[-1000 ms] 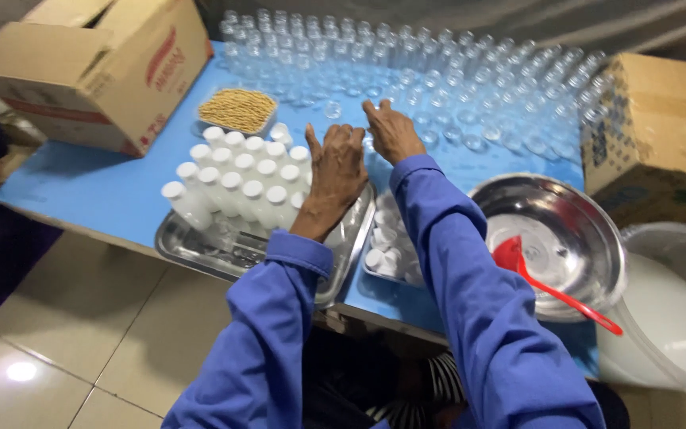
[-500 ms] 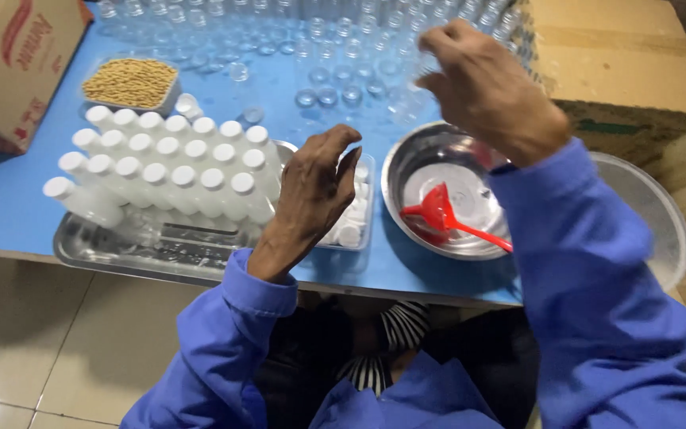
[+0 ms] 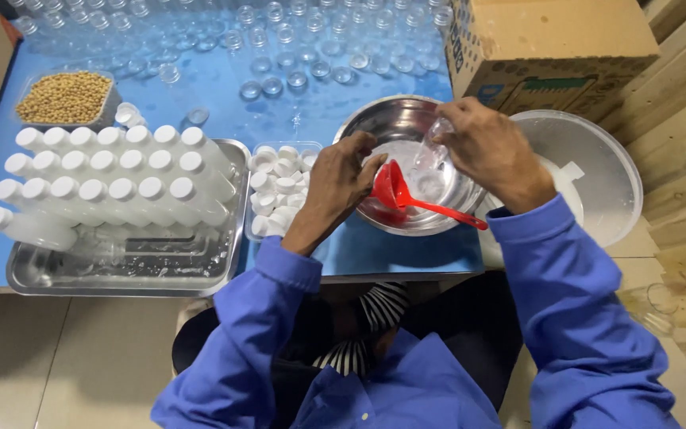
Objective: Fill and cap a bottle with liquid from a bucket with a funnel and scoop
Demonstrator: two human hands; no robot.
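Observation:
My right hand (image 3: 490, 149) grips a small clear bottle (image 3: 430, 155), tilted over the steel bowl (image 3: 383, 119). My left hand (image 3: 341, 179) rests at the bowl's left rim, fingertips touching the red funnel-ladle (image 3: 397, 191), whose long handle points right across the bowl. Whether the left fingers grip the ladle is unclear. A clear box of white caps (image 3: 275, 187) sits right under my left wrist.
A steel tray (image 3: 121, 274) holds several lying capped white bottles (image 3: 113, 187). Many empty clear bottles (image 3: 279, 40) stand at the back. A tub of soybeans (image 3: 63, 97) sits far left. A cardboard box (image 3: 549, 48) and a white basin (image 3: 597, 171) are on the right.
My view swung right. My right hand came down from the back rows to the steel bowl holding a clear bottle. My left hand moved from the tray to the red ladle.

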